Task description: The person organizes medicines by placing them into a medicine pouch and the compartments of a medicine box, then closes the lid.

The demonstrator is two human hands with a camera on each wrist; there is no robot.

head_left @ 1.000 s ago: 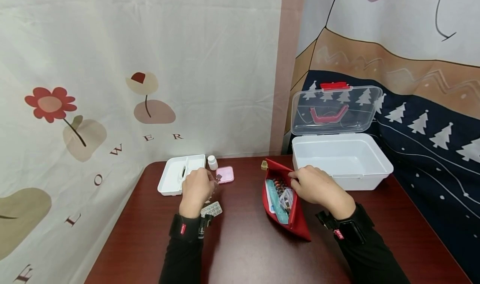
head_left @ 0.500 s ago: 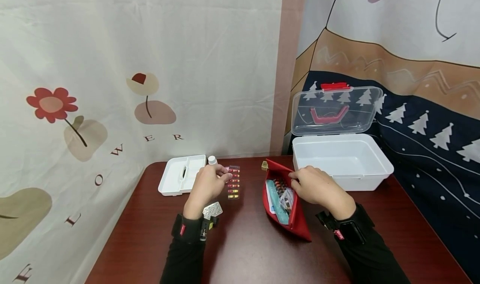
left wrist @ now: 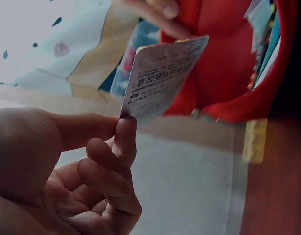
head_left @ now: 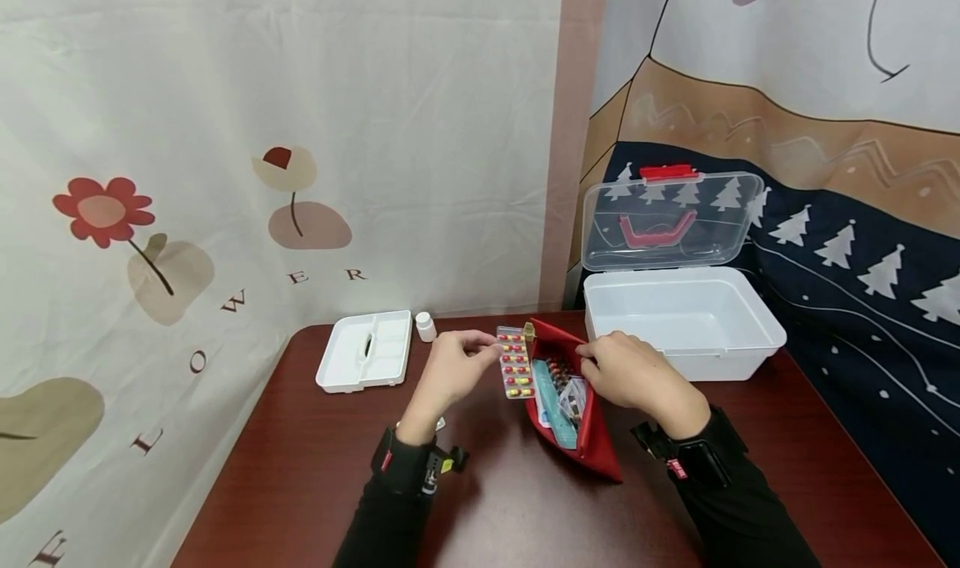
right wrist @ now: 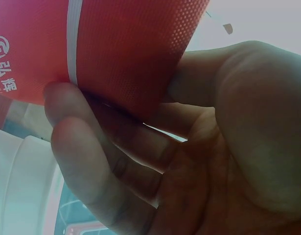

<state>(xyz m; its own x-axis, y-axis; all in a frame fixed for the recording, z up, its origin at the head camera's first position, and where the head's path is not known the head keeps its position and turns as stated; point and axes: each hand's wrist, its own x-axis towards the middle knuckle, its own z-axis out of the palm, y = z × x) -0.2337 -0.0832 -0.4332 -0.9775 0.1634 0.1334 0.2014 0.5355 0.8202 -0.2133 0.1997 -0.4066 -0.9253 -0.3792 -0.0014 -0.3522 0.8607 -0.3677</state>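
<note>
One clear blister strip (head_left: 516, 366) of red-and-yellow capsules is pinched by its edge in the left hand (head_left: 454, 369); the right hand (head_left: 630, 370) grips the rim of an open red fabric pouch (head_left: 596, 436). The strip is at the pouch's ten o'clock, not yet inside, while a turquoise packet (head_left: 553, 405) already is; the work looks partway along. A small white plastic bottle (head_left: 426, 328) stands outside at the left hand's eleven o'clock, a white plastic box (head_left: 716, 367) at the pouch's two. Half a second ago the strip hung nearer nine o'clock, apart from the pouch.

The pouch (head_left: 602, 443) looks woven, the blister pack (head_left: 516, 364) clear plastic.
</note>
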